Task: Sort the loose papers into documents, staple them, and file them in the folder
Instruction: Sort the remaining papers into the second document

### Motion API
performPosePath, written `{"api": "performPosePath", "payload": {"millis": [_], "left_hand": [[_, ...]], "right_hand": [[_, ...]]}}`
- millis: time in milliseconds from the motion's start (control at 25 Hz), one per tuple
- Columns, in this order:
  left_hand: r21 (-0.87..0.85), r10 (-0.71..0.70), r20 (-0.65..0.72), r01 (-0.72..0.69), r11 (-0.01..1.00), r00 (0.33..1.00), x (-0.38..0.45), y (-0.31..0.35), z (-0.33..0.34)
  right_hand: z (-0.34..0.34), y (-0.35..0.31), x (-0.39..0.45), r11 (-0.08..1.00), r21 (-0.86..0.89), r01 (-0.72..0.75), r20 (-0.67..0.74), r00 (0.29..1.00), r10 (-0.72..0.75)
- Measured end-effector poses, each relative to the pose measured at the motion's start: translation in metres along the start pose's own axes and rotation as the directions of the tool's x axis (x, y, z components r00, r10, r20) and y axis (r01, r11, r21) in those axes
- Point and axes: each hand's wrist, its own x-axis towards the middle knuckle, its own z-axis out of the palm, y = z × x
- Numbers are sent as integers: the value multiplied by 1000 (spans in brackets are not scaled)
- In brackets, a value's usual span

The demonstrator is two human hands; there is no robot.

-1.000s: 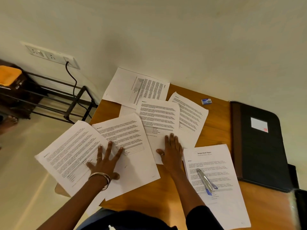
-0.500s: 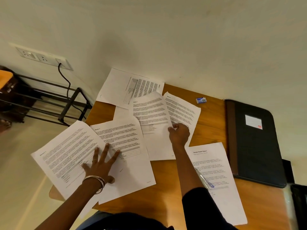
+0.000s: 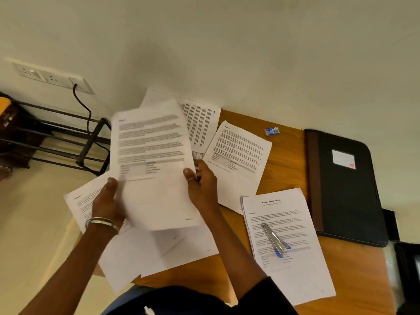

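A plain cream wall [image 3: 227,42] backs the brown wooden tabletop [image 3: 288,160], with a white socket strip [image 3: 52,76] and a black metal rack [image 3: 68,142] at the left.

We see loose white printed papers [image 3: 238,155] spread over the left and centre of the tabletop, several overlapping and some reaching past the left edge.

The left hand [image 3: 109,201], with silver bangles at the wrist, and the right hand [image 3: 202,185], with a ring on one finger, hold one white printed sheet [image 3: 154,167] raised above the spread. The sheet is motion-blurred. We see the left fingers closed on its left edge and the right fingers closed on its right edge, each thumb on the printed face.

To the right lies a white paper stack headed "Sample Health Report" [image 3: 295,280]. A silver stapler with a blue base [image 3: 275,242] rests on this stack.

The black rectangular folder with a brown spine [image 3: 345,189] lies closed at the right end of the tabletop, near the stack but apart from it. A small blue and white staple box [image 3: 272,131] sits near the wall, between the papers and the folder.
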Motion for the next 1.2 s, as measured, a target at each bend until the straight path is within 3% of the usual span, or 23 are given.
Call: {"api": "performPosePath", "payload": {"millis": [80, 160, 200, 280, 320, 400, 520, 640, 720, 840, 920, 1080, 1200], "left_hand": [[187, -8, -77, 22, 982, 997, 6, 3, -20], [448, 23, -172, 57, 892, 985, 7, -8, -44], [550, 28, -234, 109, 828, 972, 6, -14, -52], [710, 86, -316, 175, 682, 945, 1, -20, -59], [758, 125, -328, 182, 626, 936, -1, -20, -57], [849, 244, -318, 160, 504, 916, -3, -22, -47], [977, 409, -149, 70, 202, 900, -4, -31, -25], [977, 380, 210, -208, -46, 901, -1, -43, -4], [915, 306, 402, -368, -166, 863, 0, -48, 11], [864, 172, 493, -457, -211, 853, 6, -46, 33], [865, 127, 486, -455, -209, 865, 13, -40, 49], [861, 106, 495, -472, -189, 862, 25, -25, 71], [849, 178, 527, -504, -162, 831, 38, -10, 82]], "right_hand": [[1, 26, 5, 981, -122, -149, 157, 973, 168], [-5, 50, 15, 931, -344, -121, 129, 976, 175], [-13, 62, 24, 839, -541, -60, 107, 985, 139], [-39, 90, 41, 548, -836, 15, 108, 985, 137], [-54, 102, 46, 459, -888, 5, 84, 985, 151], [-82, 116, 47, 407, -907, -110, -53, 988, 148], [-94, 120, 45, 399, -888, -227, -163, 968, 189], [-83, 116, 47, 417, -867, -272, -203, 958, 202], [-73, 108, 59, 480, -842, -245, -221, 969, 108], [-51, 82, 95, 580, -810, -82, -143, 988, -60], [-35, 68, 122, 618, -784, -47, -111, 992, -65], [-21, 73, 148, 423, -905, -32, -60, 997, -52], [-17, 69, 144, 511, -854, 100, -75, 948, -310]]}}
